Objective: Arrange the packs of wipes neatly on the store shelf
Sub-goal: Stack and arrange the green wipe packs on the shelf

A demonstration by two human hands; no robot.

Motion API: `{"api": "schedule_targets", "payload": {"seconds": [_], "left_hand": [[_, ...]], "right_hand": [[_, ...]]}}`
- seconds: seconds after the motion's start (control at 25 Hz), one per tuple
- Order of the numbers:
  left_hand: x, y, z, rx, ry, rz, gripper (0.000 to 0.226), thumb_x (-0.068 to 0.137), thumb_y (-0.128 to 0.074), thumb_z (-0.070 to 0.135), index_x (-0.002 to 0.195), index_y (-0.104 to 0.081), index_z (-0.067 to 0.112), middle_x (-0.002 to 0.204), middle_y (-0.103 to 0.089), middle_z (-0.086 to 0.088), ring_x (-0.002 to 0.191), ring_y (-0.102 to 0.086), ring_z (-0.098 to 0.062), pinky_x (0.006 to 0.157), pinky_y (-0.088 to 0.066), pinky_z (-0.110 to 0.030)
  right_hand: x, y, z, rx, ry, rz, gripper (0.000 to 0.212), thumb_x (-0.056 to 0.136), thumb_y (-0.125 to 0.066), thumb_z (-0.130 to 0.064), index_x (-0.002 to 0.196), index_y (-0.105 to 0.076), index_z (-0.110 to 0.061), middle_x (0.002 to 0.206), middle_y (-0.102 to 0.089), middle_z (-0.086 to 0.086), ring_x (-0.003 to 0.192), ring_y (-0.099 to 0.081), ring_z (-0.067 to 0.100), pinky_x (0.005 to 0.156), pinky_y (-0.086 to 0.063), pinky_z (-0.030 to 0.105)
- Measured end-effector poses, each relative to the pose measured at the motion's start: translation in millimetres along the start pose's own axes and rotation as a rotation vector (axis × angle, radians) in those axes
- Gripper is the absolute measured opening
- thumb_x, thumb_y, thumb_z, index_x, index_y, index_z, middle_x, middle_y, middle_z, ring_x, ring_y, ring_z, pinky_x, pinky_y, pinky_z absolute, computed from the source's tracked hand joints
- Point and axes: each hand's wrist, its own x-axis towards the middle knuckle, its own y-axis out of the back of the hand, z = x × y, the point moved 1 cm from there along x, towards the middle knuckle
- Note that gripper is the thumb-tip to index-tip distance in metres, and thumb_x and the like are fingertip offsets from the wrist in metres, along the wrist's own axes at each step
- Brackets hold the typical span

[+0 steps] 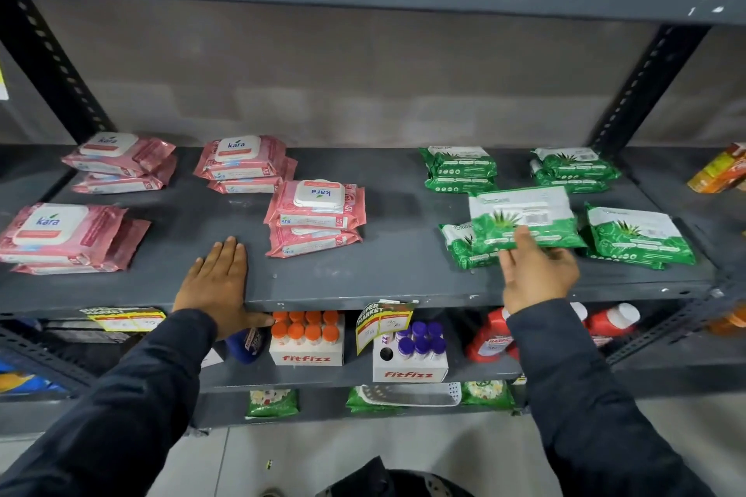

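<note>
Pink Kara wipes packs lie in small stacks on the grey shelf [403, 254]: back left [121, 161], front left [64, 238], back middle [242, 163] and middle [317, 218]. Green aloe wipes packs sit to the right in stacks at the back [460, 167], far back right [573, 167] and front right [638, 236]. My right hand [537, 270] grips a green pack [524, 218] by its near edge, held tilted above another green pack [460, 250]. My left hand [218, 282] rests flat, palm down, on the shelf's front edge, holding nothing.
Below are Fitfizz bottle boxes [306, 339], red bottles [613, 319] and yellow price tags [383, 323]. Slotted uprights [646, 89] frame the bay, with another shelf overhead. Orange packets [722, 169] lie at the far right. Bare shelf lies between the pink and green groups.
</note>
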Motion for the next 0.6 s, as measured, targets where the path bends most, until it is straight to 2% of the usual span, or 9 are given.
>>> {"api": "schedule_targets", "payload": {"seconds": [0.12,0.2,0.28,0.36,0.44,0.56,0.6], "left_hand": [[0,0,0,-0.014,0.001,0.004,0.132,0.059,-0.062,0.078,0.147,0.008,0.009,0.157,0.010,-0.010,0.143,0.008,-0.025,0.117,-0.001,-0.040],[0,1,1,-0.013,-0.006,0.007,0.132,0.059,-0.062,0.078,0.147,0.008,0.008,0.157,0.010,-0.010,0.143,0.007,-0.025,0.117,-0.002,-0.041],[0,1,1,-0.009,-0.007,0.011,0.132,0.058,-0.061,0.079,0.147,0.007,0.008,0.157,0.010,-0.011,0.143,0.007,-0.025,0.117,-0.002,-0.041],[-1,1,1,-0.007,-0.007,0.009,0.132,0.058,-0.061,0.079,0.146,0.008,0.008,0.157,0.009,-0.011,0.143,0.006,-0.025,0.116,-0.003,-0.041],[-1,0,1,-0.008,-0.010,0.012,0.132,0.058,-0.060,0.080,0.146,0.007,0.008,0.157,0.009,-0.011,0.143,0.006,-0.026,0.116,-0.003,-0.041],[0,0,1,-0.008,-0.012,0.012,0.133,0.057,-0.059,0.081,0.146,0.007,0.008,0.157,0.008,-0.012,0.143,0.005,-0.026,0.117,-0.004,-0.042],[0,0,0,-0.009,-0.011,0.013,0.133,0.057,-0.059,0.081,0.147,0.006,0.008,0.157,0.008,-0.012,0.143,0.005,-0.026,0.117,-0.005,-0.042]], "right_hand": [[18,10,-2,-0.047,-0.071,0.021,0.031,0.083,-0.071,-0.010,0.076,-0.042,-0.013,0.093,-0.057,0.006,0.098,-0.059,0.021,0.083,-0.056,0.035],[22,11,5,-0.092,-0.098,0.006,0.030,0.082,-0.073,-0.010,0.077,-0.043,-0.012,0.105,-0.059,0.011,0.104,-0.059,0.024,0.080,-0.058,0.035],[21,8,11,-0.126,-0.107,-0.029,0.031,0.082,-0.073,-0.010,0.076,-0.043,-0.012,0.103,-0.060,0.011,0.098,-0.061,0.021,0.072,-0.059,0.030],[23,4,13,-0.151,-0.100,-0.049,0.030,0.082,-0.073,-0.010,0.075,-0.043,-0.012,0.092,-0.060,0.007,0.088,-0.061,0.018,0.063,-0.059,0.026],[24,1,13,-0.176,-0.093,-0.054,0.030,0.082,-0.073,-0.011,0.078,-0.043,-0.011,0.085,-0.058,0.006,0.081,-0.060,0.015,0.061,-0.059,0.026],[28,3,18,-0.255,-0.092,-0.070,0.034,0.080,-0.076,-0.021,0.084,-0.044,-0.012,0.077,-0.055,0.004,0.061,-0.054,0.014,0.047,-0.053,0.025],[28,5,20,-0.295,-0.077,-0.054,0.040,0.076,-0.079,-0.028,0.092,-0.044,-0.014,0.081,-0.055,0.004,0.059,-0.052,0.015,0.045,-0.050,0.023]]}}
